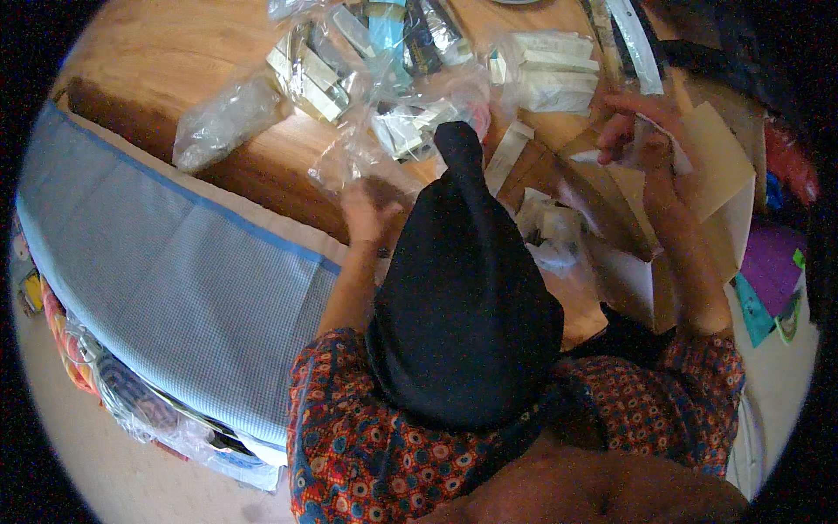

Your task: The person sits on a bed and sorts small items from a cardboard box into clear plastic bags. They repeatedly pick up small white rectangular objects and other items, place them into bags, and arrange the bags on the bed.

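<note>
My left hand (370, 213) is at the near edge of a crumpled clear plastic bag (353, 157), thumb apart; blur hides whether it grips the bag. Farther right, my right hand (641, 134) is raised beside an open cardboard box (717, 164), its bent fingers around a thin whitish plastic piece (664, 134). Clear bags of pale paper-like packets (314, 78) lie beyond my hands, with another bagged stack (556, 72) towards the right. A black, cloth-like shape (468, 295) rises between my forearms and hides part of the tabletop.
The wooden table (150, 39) carries a filled clear bag (226, 121) at left. A blue checked cloth (170, 249) spans the near left side. Small packets (550, 219) lie by the box flaps. A purple item (776, 268) is low at right.
</note>
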`<control>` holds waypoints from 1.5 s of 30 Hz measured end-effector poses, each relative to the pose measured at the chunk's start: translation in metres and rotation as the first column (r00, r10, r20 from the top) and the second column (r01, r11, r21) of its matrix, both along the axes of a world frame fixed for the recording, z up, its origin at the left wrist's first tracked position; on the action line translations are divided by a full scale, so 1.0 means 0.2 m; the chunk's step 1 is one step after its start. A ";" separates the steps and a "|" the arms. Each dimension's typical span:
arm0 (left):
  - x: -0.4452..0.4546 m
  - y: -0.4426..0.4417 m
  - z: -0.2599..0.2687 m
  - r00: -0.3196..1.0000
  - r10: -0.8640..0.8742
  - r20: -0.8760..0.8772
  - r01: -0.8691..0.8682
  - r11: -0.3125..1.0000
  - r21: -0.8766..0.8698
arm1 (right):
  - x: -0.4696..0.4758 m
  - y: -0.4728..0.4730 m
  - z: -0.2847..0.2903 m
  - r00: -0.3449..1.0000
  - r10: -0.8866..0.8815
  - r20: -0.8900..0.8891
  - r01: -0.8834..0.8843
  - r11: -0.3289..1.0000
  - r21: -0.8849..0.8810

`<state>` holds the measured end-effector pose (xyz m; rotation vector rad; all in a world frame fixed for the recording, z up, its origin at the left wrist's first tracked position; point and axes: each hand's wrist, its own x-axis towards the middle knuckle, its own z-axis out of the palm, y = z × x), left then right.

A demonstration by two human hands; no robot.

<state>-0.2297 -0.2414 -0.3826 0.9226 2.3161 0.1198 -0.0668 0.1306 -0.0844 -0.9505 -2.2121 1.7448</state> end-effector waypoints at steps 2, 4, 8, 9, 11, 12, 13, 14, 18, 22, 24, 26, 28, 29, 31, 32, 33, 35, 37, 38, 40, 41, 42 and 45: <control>0.21 0.02 -0.07 0.977 -0.141 -0.157 0.143 0.990 -0.002 | 0.06 0.01 0.03 0.998 -0.056 -0.025 0.057 0.998 0.017; 0.29 0.06 -0.09 0.846 -0.296 -0.444 0.266 0.955 -0.129 | 0.10 -0.01 0.07 0.988 -0.145 -0.061 0.148 0.988 0.047; 0.12 0.16 -0.01 0.956 -0.225 -0.188 0.230 0.973 0.005 | 0.16 -0.12 0.27 0.903 -0.429 0.003 0.420 0.887 0.190; 0.08 0.19 0.00 0.983 -0.154 -0.105 0.160 0.985 0.059 | 0.23 -0.14 0.30 0.870 -0.492 -0.007 0.487 0.858 0.162; -0.08 0.13 -0.09 0.965 0.180 0.190 -0.160 0.980 -0.114 | 0.40 -0.16 0.34 0.816 -0.576 -0.047 0.578 0.812 0.080; -0.08 0.06 -0.15 0.964 0.140 0.226 -0.115 0.986 -0.121 | 0.47 -0.18 0.38 0.824 -0.562 -0.077 0.567 0.813 0.132; -0.09 0.01 -0.19 0.959 0.096 0.266 -0.066 0.991 -0.121 | 0.55 -0.20 0.42 0.827 -0.551 -0.110 0.562 0.806 0.185; -0.10 -0.05 -0.23 0.952 0.057 0.302 -0.021 0.992 -0.122 | 0.61 -0.22 0.46 0.832 -0.537 -0.142 0.555 0.798 0.233; 0.27 -0.04 -0.11 0.926 -0.370 -0.072 0.354 0.919 -0.174 | 0.86 -0.41 0.67 0.716 -0.633 -0.295 0.689 0.707 0.157; 0.27 -0.07 -0.10 0.933 -0.359 -0.028 0.340 0.904 -0.260 | 1.08 -0.61 0.84 0.650 -0.711 -0.267 0.757 0.634 0.157; 0.26 -0.10 -0.05 0.926 -0.377 -0.034 0.363 0.910 -0.202 | 1.17 -0.76 0.92 0.607 -0.754 -0.252 0.795 0.575 0.195; 0.22 -0.16 0.03 0.919 -0.390 -0.055 0.378 0.914 -0.149 | 1.28 -0.87 0.96 0.530 -0.795 -0.295 0.848 0.502 0.169; 0.21 -0.16 0.10 0.910 -0.410 -0.056 0.404 0.910 -0.097 | 1.48 -1.00 0.98 0.457 -0.839 -0.296 0.888 0.412 0.202; 0.12 -0.26 0.14 0.933 -0.350 -0.081 0.344 0.936 -0.080 | 1.48 -1.03 0.94 0.433 -0.843 -0.319 0.901 0.417 0.122; -0.02 -0.32 0.21 0.953 -0.284 -0.107 0.282 0.959 -0.038 | 1.49 -1.11 0.94 0.438 -0.835 -0.334 0.874 0.482 -0.060; -0.03 -0.25 0.24 0.955 -0.281 -0.091 0.283 0.959 0.006 | 1.59 -1.19 0.93 0.411 -0.843 -0.347 0.881 0.466 -0.088; -0.04 -0.16 0.27 0.958 -0.275 -0.078 0.280 0.958 0.064 | 1.67 -1.28 0.92 0.401 -0.847 -0.347 0.879 0.463 -0.113; -0.15 -0.08 0.40 0.982 -0.150 -0.118 0.173 0.959 0.223 | 1.71 -1.36 0.90 0.470 -0.777 -0.418 0.845 0.534 -0.042; -0.20 0.10 0.57 0.989 -0.030 -0.144 0.089 0.900 0.427 | 1.77 -1.46 0.89 0.445 -0.787 -0.427 0.832 0.539 -0.128; -0.21 0.20 0.66 0.988 0.025 -0.149 0.060 0.842 0.536 | 1.80 -1.51 0.89 0.419 -0.809 -0.413 0.816 0.535 -0.219; -0.30 0.43 0.99 0.964 0.212 -0.161 0.003 0.597 0.802 | 1.82 -1.56 0.86 0.408 -0.740 -0.534 0.733 0.614 -0.291; -0.31 0.54 1.17 0.951 0.283 -0.124 -0.022 0.462 0.887 | 1.79 -1.59 0.89 0.428 -0.758 -0.492 0.759 0.597 -0.260; -0.15 0.66 1.39 0.911 0.408 -0.058 -0.069 0.290 0.955 | 1.80 -1.66 0.87 0.440 -0.787 -0.433 0.795 0.565 -0.220; 0.52 0.67 2.16 0.998 0.069 0.015 -0.021 0.098 0.995 | 1.80 -1.75 0.84 0.516 -0.643 -0.566 0.844 0.494 0.208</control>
